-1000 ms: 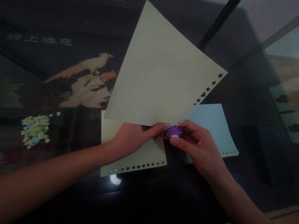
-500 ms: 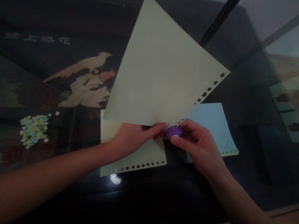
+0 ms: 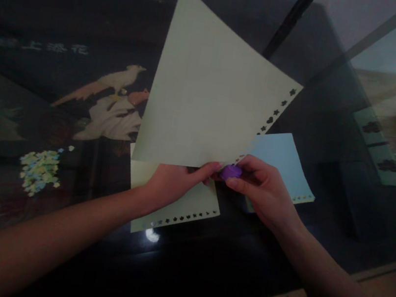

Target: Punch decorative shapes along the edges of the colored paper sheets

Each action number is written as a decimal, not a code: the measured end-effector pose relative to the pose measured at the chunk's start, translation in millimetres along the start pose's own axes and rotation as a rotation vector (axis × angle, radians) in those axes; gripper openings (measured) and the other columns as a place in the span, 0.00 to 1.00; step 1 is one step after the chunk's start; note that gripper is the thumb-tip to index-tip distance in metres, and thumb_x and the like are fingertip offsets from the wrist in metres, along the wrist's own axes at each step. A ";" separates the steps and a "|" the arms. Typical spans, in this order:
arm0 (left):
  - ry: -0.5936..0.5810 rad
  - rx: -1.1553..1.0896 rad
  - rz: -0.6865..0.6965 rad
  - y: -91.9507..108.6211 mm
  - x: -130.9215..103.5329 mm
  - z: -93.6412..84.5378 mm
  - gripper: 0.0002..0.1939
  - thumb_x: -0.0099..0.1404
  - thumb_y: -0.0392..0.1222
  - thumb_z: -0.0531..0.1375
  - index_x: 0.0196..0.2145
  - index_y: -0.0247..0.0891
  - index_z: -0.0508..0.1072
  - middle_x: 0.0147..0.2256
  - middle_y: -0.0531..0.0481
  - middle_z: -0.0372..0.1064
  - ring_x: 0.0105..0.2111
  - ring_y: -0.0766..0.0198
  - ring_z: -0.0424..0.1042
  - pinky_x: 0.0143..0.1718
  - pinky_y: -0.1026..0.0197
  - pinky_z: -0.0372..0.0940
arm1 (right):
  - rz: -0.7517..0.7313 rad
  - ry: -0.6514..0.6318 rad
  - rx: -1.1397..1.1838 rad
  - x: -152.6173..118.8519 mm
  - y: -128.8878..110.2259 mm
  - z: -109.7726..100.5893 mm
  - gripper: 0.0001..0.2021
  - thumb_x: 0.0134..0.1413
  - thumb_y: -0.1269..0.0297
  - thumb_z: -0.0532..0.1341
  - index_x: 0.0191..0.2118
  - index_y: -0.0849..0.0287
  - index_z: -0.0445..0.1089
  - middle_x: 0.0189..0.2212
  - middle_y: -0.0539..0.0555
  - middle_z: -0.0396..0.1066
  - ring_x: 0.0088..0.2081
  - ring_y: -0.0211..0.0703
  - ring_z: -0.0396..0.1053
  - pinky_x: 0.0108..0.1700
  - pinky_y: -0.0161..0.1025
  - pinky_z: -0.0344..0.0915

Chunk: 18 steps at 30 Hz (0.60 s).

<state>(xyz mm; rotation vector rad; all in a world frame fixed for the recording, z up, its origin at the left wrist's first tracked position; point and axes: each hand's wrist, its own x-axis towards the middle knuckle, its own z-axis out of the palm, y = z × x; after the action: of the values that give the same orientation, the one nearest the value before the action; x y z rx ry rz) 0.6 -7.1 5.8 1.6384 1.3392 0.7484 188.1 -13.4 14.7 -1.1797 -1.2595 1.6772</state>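
Pinching a purple punch (image 3: 231,171), the right hand (image 3: 268,191) is loosely closed.

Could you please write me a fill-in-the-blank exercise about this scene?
The right hand holds a small rounded punch coloured ____.
The raised pale-yellow paper sheet has punched shapes along its ____ edge, as pictured.
The heap of tiny yellow and blue paper cut-outs lies on the picture's ____ side.
Answers: purple; right; left.

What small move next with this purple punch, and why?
Probably squeeze the purple craft punch with your right hand: it sits near the lower right corner of the pale yellow sheet, in line with the punched shapes, and your left hand grips that sheet.
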 end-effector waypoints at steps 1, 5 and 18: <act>0.000 0.002 0.002 0.2 -0.3 0.0 0.19 0.62 0.50 0.56 0.16 0.42 0.67 0.20 0.53 0.71 0.26 0.61 0.71 0.44 0.56 0.64 | -0.003 0.002 0.004 -0.1 -0.1 -0.1 0.08 0.45 0.71 0.67 0.34 0.56 0.72 0.31 0.47 0.74 0.35 0.37 0.72 0.42 0.37 0.66; 0.004 -0.002 0.017 0.5 -1.1 0.3 0.20 0.62 0.50 0.55 0.16 0.42 0.68 0.20 0.51 0.71 0.27 0.61 0.71 0.43 0.56 0.64 | 0.004 0.026 -0.030 -0.2 -3.1 0.7 0.08 0.44 0.69 0.67 0.34 0.56 0.72 0.30 0.48 0.74 0.35 0.37 0.72 0.43 0.38 0.67; -0.042 -0.036 -0.072 0.2 0.7 0.1 0.18 0.65 0.49 0.52 0.23 0.41 0.75 0.21 0.54 0.72 0.27 0.63 0.72 0.46 0.58 0.61 | 0.044 0.107 -0.191 -1.8 -9.8 -4.8 0.17 0.39 0.65 0.69 0.39 0.58 0.72 0.34 0.51 0.75 0.37 0.41 0.73 0.43 0.42 0.69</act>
<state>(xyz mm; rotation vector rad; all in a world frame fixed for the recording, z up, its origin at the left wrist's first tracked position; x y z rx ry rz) 0.9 -6.4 5.9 1.5611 1.3400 0.6884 193.4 -11.0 24.1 -1.4012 -1.3580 1.5289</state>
